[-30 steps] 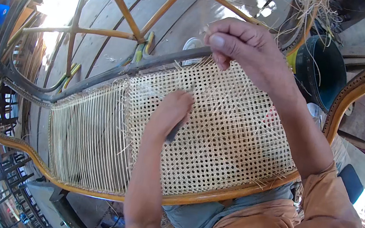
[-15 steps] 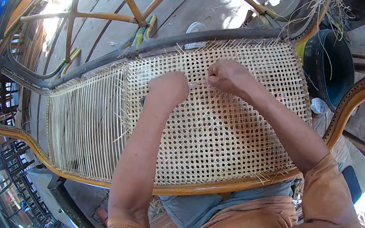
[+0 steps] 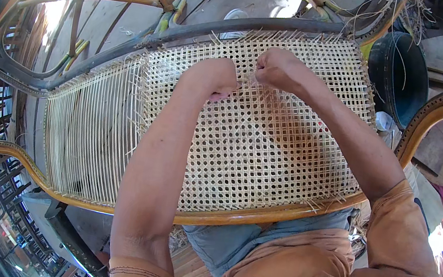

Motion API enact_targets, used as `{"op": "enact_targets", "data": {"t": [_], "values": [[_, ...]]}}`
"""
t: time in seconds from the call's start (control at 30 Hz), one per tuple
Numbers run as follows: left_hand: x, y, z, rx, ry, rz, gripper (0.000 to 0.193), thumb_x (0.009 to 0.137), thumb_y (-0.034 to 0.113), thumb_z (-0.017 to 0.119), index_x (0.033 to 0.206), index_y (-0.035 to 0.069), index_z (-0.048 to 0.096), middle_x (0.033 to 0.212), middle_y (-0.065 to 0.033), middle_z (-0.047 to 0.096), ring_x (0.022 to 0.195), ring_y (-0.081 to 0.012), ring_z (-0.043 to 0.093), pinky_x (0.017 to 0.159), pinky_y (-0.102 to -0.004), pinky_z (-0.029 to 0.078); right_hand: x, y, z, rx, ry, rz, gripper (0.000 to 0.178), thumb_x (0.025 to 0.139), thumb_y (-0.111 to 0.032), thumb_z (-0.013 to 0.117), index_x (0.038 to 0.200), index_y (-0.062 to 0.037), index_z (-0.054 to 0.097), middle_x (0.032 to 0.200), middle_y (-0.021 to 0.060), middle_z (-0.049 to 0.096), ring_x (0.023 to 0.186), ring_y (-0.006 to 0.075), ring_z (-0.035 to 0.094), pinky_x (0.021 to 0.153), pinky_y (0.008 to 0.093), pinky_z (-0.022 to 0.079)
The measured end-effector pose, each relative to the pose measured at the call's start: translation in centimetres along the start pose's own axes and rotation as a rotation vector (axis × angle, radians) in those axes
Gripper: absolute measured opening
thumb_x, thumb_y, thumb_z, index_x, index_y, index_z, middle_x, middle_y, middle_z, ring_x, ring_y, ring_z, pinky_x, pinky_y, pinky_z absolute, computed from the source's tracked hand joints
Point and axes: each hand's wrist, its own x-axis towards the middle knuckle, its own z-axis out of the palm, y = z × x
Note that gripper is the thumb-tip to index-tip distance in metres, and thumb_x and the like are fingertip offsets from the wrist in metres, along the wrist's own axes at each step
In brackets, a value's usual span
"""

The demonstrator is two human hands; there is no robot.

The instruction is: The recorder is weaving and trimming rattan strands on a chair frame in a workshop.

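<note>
Woven cane (image 3: 226,185), hands (image 3: 213,77) (image 3: 278,69) clear of frame (image 3: 258,218)

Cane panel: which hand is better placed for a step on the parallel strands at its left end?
Likely the left hand: it is nearer the parallel strands, and its forearm lies between them and the right hand. Both hands look curled; anything held is unclear.

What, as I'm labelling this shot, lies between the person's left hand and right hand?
In the head view, a narrow strip of the woven cane panel shows between the left hand and right hand; anything finer there is hard to tell.
</note>
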Motion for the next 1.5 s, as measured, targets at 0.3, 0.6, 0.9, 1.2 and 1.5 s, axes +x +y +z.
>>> {"op": "enact_targets", "data": {"t": [0.3, 0.6, 0.9, 1.2, 1.5], "values": [[-2.4, 0.8, 3.3, 0.114, 0.370, -0.012, 0.031, 0.086, 0.028, 0.051, 0.088, 0.000, 0.065, 0.091, -0.0192, 0.065, 0.085, -0.0332, 0.063, 0.074, -0.0426, 0.050, 0.3, -0.2, 0.0, -0.097, 0.020, 0.027, 0.015, 0.071, -0.013, 0.060, 0.076, 0.0004, 0.066, 0.072, 0.0192, 0.062, 0.068, 0.0282, 0.061, 0.064, 0.0372, 0.048], [-1.7, 0.8, 2.3, 0.017, 0.238, -0.058, 0.029, 0.086, 0.026, 0.051, 0.090, 0.001, 0.064, 0.091, -0.0194, 0.065, 0.088, -0.0322, 0.063, 0.077, -0.0430, 0.050, 0.1, 0.6, 0.1, -0.038, -0.024, -0.010, 0.017, 0.068, -0.010, 0.056, 0.075, 0.0015, 0.066, 0.075, 0.0214, 0.063, 0.072, 0.0334, 0.063, 0.066, 0.0399, 0.049], [-2.7, 1.3, 4.3, 0.133, 0.444, -0.052, 0.023, 0.085, 0.016, 0.049, 0.100, 0.004, 0.062, 0.093, -0.0178, 0.066, 0.086, -0.0294, 0.066, 0.073, -0.0392, 0.052, 0.1, 0.6, 2.0, -0.133, 0.058, -0.008, 0.019, 0.082, -0.023, 0.058, 0.089, -0.0069, 0.065, 0.086, 0.0161, 0.064, 0.080, 0.0316, 0.061, 0.073, 0.0391, 0.048], [-7.4, -0.6, 1.4, -0.021, 0.330, -0.286, 0.040, 0.084, 0.041, 0.053, 0.081, 0.003, 0.066, 0.088, -0.0175, 0.065, 0.082, -0.0346, 0.063, 0.072, -0.0447, 0.048, -0.6, -2.4, 2.3, -0.149, 0.311, -0.243, 0.023, 0.090, -0.025, 0.051, 0.086, -0.0049, 0.061, 0.071, 0.0095, 0.059, 0.066, 0.0218, 0.055, 0.063, 0.0372, 0.044], [-5.7, 0.6, 2.4, 0.044, 0.336, -0.212, 0.029, 0.084, 0.030, 0.053, 0.088, 0.004, 0.065, 0.091, -0.0175, 0.065, 0.087, -0.0344, 0.062, 0.077, -0.0439, 0.048, -1.4, -1.9, 2.2, 0.083, -0.002, -0.013, 0.022, 0.081, -0.024, 0.058, 0.086, -0.0047, 0.066, 0.080, 0.0152, 0.065, 0.077, 0.0297, 0.062, 0.070, 0.0406, 0.047]]}}
